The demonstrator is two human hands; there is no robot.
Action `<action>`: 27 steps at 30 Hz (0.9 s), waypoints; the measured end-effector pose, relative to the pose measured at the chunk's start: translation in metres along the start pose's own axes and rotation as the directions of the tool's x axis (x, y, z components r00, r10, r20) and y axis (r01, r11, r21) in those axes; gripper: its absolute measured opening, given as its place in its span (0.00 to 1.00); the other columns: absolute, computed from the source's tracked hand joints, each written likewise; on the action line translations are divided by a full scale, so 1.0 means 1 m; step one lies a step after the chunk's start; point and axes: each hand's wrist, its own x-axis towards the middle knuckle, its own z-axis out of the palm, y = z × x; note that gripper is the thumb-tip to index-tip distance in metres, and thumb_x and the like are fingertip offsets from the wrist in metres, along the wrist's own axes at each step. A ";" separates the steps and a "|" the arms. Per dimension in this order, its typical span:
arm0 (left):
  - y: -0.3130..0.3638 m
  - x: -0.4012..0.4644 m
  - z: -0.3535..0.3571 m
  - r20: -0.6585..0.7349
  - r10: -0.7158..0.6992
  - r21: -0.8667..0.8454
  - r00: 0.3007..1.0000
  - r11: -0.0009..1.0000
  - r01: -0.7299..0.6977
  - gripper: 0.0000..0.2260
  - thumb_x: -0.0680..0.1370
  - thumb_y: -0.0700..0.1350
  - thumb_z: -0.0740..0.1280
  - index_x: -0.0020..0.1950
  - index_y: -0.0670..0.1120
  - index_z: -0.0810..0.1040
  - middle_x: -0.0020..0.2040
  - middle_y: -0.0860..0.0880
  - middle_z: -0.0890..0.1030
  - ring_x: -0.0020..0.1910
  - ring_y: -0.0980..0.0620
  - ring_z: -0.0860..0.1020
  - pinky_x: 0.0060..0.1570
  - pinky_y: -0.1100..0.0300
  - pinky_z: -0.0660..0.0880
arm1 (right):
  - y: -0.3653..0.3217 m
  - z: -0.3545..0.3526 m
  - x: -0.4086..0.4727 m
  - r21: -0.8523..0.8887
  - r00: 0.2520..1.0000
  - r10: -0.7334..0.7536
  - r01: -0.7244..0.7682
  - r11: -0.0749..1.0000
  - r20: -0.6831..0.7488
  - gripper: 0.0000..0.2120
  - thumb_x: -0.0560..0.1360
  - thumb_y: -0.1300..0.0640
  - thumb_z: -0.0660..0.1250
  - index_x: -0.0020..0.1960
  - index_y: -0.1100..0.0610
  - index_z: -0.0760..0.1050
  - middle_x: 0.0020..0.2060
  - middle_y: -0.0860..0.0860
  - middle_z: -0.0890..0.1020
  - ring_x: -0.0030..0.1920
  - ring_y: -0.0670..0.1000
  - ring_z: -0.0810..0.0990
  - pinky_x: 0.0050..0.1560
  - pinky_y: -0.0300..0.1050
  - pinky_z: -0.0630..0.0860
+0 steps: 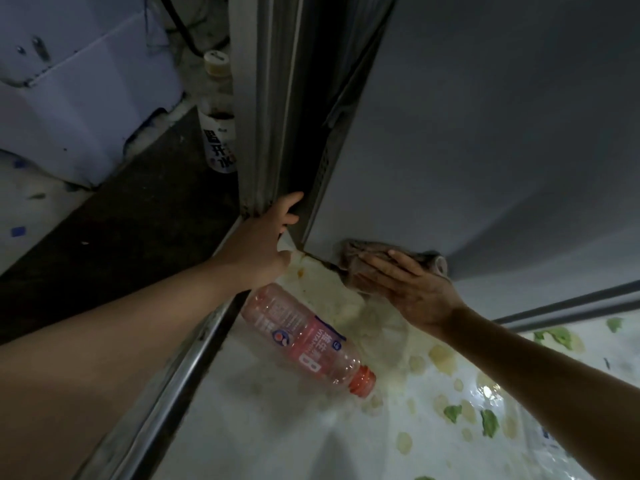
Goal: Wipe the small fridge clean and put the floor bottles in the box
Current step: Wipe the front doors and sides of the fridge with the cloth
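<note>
The small grey fridge (485,133) fills the upper right. My right hand (412,289) presses a brownish cloth (356,254) flat against the fridge's lower front, near the floor. My left hand (266,237) rests on the fridge's left corner edge beside the door seal (273,116), fingers spread. A pink vitamin-drink bottle (308,337) with an orange cap lies on its side on the floor between my arms. A second bottle (218,112) with a pale cap stands upright on the dark floor behind the fridge's left edge.
A white cardboard box (79,91) stands at the upper left on the dark floor strip (121,230). A metal rail (180,372) runs diagonally under my left arm. The pale floor (433,393) at the lower right is stained, with green patches.
</note>
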 end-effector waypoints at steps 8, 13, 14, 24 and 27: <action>-0.012 -0.003 -0.009 -0.083 -0.044 0.042 0.996 0.998 0.048 0.37 0.74 0.34 0.66 0.75 0.57 0.53 0.68 0.50 0.71 0.64 0.53 0.71 0.55 0.64 0.66 | -0.015 -0.037 0.106 0.014 0.994 -0.051 0.049 0.999 0.098 0.33 0.79 0.59 0.50 0.76 0.59 0.34 0.76 0.56 0.37 0.75 0.58 0.34 0.59 0.59 0.23; -0.007 -0.002 -0.006 -0.083 -0.056 0.099 0.995 0.993 0.064 0.36 0.74 0.34 0.66 0.74 0.57 0.54 0.68 0.49 0.71 0.63 0.54 0.71 0.55 0.63 0.66 | -0.018 -0.038 0.106 -0.008 0.990 -0.055 0.057 0.998 0.133 0.37 0.78 0.60 0.55 0.76 0.59 0.33 0.76 0.59 0.37 0.75 0.59 0.35 0.64 0.59 0.28; -0.004 -0.001 -0.004 -0.077 -0.052 0.107 0.996 0.992 0.060 0.36 0.74 0.35 0.66 0.74 0.57 0.54 0.68 0.49 0.71 0.62 0.55 0.71 0.56 0.64 0.65 | -0.018 -0.036 0.103 0.019 0.990 -0.048 0.046 0.999 0.133 0.37 0.78 0.59 0.56 0.75 0.58 0.32 0.76 0.58 0.36 0.75 0.59 0.35 0.67 0.57 0.30; 0.015 0.004 0.011 -0.078 -0.033 0.149 0.996 0.988 0.044 0.37 0.73 0.36 0.68 0.75 0.54 0.53 0.71 0.46 0.68 0.66 0.50 0.70 0.59 0.61 0.66 | -0.017 0.004 0.042 0.178 0.971 -0.097 0.058 0.982 0.220 0.38 0.79 0.63 0.54 0.75 0.53 0.29 0.75 0.52 0.31 0.75 0.56 0.32 0.74 0.59 0.37; 0.022 0.004 0.023 -0.090 -0.029 0.099 0.996 0.994 0.038 0.37 0.73 0.35 0.67 0.75 0.54 0.53 0.69 0.48 0.69 0.63 0.51 0.73 0.58 0.59 0.69 | -0.016 0.017 0.010 0.121 0.973 -0.083 0.057 0.991 0.216 0.40 0.77 0.65 0.56 0.75 0.53 0.29 0.73 0.53 0.29 0.71 0.56 0.27 0.65 0.57 0.27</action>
